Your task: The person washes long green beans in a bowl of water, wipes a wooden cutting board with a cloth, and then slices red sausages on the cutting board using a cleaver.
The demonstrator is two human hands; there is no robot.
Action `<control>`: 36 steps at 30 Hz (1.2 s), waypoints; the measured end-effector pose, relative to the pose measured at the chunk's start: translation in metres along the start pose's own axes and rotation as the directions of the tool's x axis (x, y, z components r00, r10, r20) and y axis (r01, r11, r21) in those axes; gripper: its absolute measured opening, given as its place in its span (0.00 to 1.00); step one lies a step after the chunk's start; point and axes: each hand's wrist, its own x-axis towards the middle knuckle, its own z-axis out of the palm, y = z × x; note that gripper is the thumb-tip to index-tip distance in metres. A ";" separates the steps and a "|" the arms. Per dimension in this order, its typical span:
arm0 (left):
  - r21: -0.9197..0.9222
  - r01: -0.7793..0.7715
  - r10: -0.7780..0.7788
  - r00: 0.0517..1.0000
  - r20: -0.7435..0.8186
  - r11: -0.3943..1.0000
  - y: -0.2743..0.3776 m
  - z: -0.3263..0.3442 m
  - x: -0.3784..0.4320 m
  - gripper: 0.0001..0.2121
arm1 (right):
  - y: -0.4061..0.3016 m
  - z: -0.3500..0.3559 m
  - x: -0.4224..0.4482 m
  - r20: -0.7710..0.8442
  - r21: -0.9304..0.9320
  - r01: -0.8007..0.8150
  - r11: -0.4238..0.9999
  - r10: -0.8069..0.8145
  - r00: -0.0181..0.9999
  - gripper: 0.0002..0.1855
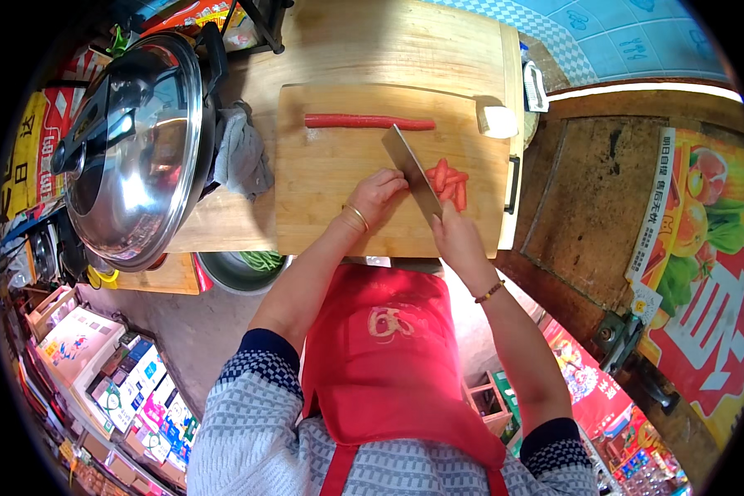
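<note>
A wooden cutting board [322, 161] lies in front of me. My right hand [463, 237] grips a kitchen cleaver [414, 173] by the handle, its blade slanting up and left above the board. My left hand [377, 197] is beside the blade's left face with its fingers curled; whether anything is under them is hidden. Just right of the blade lies a small pile of cut red pieces [449, 180]. Farther up the board rests a long, thin red stick of food [359, 121], perhaps sausage or carrot. The cleaver's tip overlaps its lower edge in view.
A large lidded steel wok [142, 142] stands left of the board, with a grey cloth [242, 155] beside it. Below the counter, a dark basin [223, 273] holds green beans [263, 260]. To the right is a wooden door [589, 204]. A white object [499, 122] sits at the board's upper right corner.
</note>
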 end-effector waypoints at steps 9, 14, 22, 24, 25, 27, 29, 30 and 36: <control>0.047 0.016 -0.016 1.000 -0.008 0.999 0.004 0.009 0.005 0.08 | 0.005 0.007 -0.004 -0.133 0.104 0.055 0.993 -0.040 0.990 0.06; -0.118 0.175 -0.170 0.984 0.051 0.978 -0.002 -0.010 -0.006 0.10 | 0.010 0.001 -0.037 -0.289 -0.043 0.174 0.984 -0.179 0.940 0.05; 0.083 -0.210 0.117 0.783 0.610 0.974 0.083 -0.047 0.069 0.17 | 0.020 0.013 -0.052 -0.198 -0.255 0.144 0.956 -0.197 0.960 0.13; 0.047 -0.292 0.174 0.682 0.710 0.955 0.071 -0.018 0.053 0.19 | 0.022 0.017 -0.050 -0.232 -0.300 0.243 0.923 -0.317 0.920 0.12; -0.007 -0.353 0.219 0.563 0.797 0.936 0.071 -0.011 0.049 0.21 | 0.024 0.016 -0.051 -0.237 -0.299 0.237 0.924 -0.313 0.920 0.12; -0.014 -0.361 0.223 0.546 0.808 0.933 0.066 -0.008 0.049 0.22 | 0.027 0.011 -0.052 -0.254 -0.327 0.240 0.914 -0.330 0.909 0.10; -0.023 -0.369 0.229 0.523 0.821 0.929 0.058 -0.006 0.050 0.22 | 0.029 0.005 -0.056 -0.240 -0.365 0.264 0.893 -0.364 0.900 0.06; 0.008 -0.339 0.195 0.560 0.805 0.941 0.042 0.000 0.049 0.23 | 0.028 0.000 -0.056 -0.212 -0.406 0.301 0.863 -0.409 0.887 0.02; 0.277 -0.455 0.086 0.630 0.772 0.847 0.004 -0.006 0.072 0.27 | 0.047 -0.016 -0.088 -0.130 -0.366 0.316 0.875 -0.384 0.914 0.08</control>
